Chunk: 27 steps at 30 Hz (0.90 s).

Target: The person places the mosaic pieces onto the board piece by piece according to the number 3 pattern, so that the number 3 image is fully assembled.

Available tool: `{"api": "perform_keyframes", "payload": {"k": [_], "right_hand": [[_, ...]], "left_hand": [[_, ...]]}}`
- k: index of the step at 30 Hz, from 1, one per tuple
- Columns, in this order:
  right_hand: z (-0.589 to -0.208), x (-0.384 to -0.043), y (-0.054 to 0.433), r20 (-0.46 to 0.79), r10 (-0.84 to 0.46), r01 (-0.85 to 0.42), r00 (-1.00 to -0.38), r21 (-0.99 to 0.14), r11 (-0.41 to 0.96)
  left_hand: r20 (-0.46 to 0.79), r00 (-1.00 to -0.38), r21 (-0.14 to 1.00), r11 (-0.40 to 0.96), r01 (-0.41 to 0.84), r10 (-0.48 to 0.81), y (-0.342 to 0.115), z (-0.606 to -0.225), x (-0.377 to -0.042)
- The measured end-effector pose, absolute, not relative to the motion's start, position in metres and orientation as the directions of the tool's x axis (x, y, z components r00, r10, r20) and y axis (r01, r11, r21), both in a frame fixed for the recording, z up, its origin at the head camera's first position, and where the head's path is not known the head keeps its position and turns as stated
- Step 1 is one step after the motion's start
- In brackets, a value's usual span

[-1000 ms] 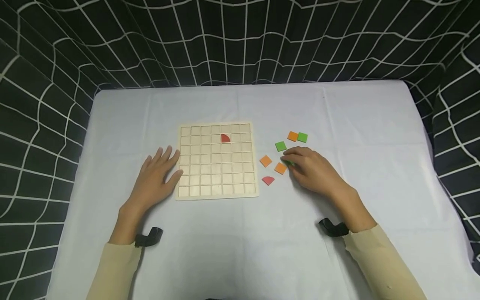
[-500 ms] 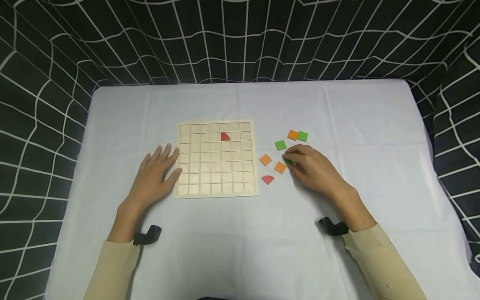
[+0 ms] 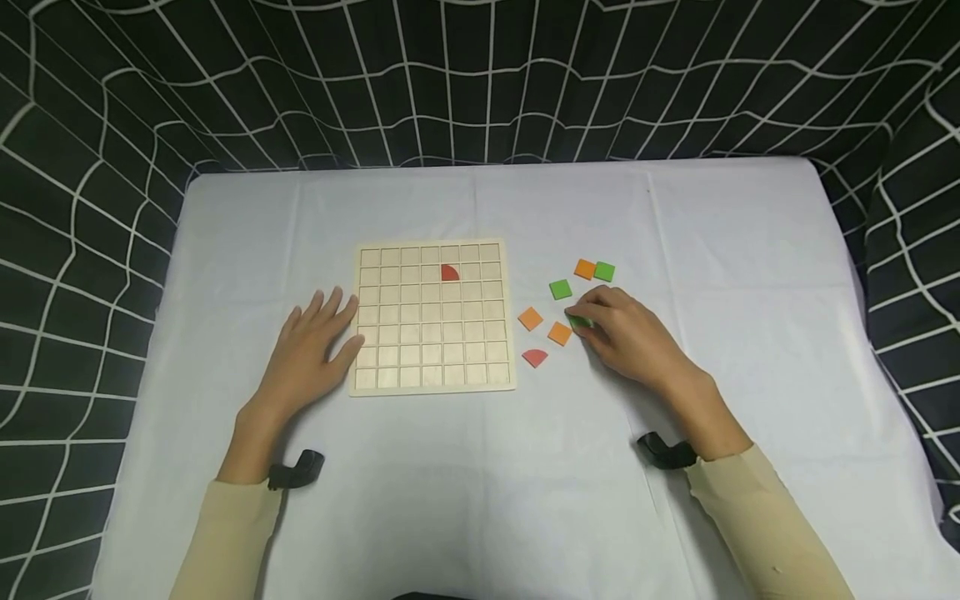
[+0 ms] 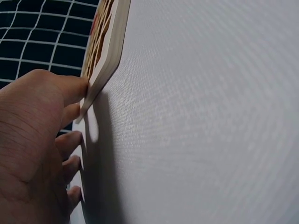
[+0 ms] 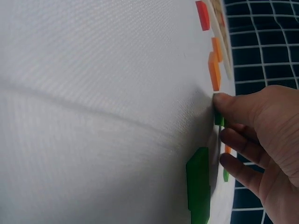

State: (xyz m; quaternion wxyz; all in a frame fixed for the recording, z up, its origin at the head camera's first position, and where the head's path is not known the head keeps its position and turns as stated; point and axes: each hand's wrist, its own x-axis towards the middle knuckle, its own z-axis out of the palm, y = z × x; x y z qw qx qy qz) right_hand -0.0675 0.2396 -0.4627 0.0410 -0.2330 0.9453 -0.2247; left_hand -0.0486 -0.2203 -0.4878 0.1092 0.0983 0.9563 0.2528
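Evidently both forearms slant inward from the near corners of the table (image 3: pixel 480 483), each in a beige sleeve (image 3: pixel 768 533). The left hand (image 3: pixel 303 362) lies palm down with its fingers spread and fairly straight, pointing away from the body; its thumb reaches sideways to touch the left edge of the board (image 3: pixel 432 392). The right hand (image 3: pixel 637 337) bends over the cloth, thumb and fingertips pinching a green tile (image 3: pixel 580 322) to the right of the board. The wrist view shows more green pieces (image 5: pixel 198 182) just beside that hand. Near its fingertips lie an orange square (image 3: pixel 559 333) and a red wedge (image 3: pixel 535 357). Another wedge (image 3: pixel 449 272) sits in a cell of the board's second row from the far edge.
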Motion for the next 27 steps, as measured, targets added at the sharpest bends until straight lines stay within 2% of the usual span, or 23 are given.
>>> {"api": "perform_keyframes", "payload": {"k": [11, 27], "right_hand": [[-0.4611, -0.0692, 0.2435, -0.045, -0.428, -0.364, -0.903, -0.450, 0.816], [-0.4643, -0.0692, 0.2449, -0.012, -0.428, -0.383, -0.904, -0.423, 0.821]], "left_hand": [[-0.161, -0.958, 0.514, 0.849, 0.122, 0.236, -0.2193, -0.4883, -0.0475], [-0.165, -0.957, 0.504, 0.854, 0.126, 0.239, -0.2191, -0.4894, -0.0481]]}}
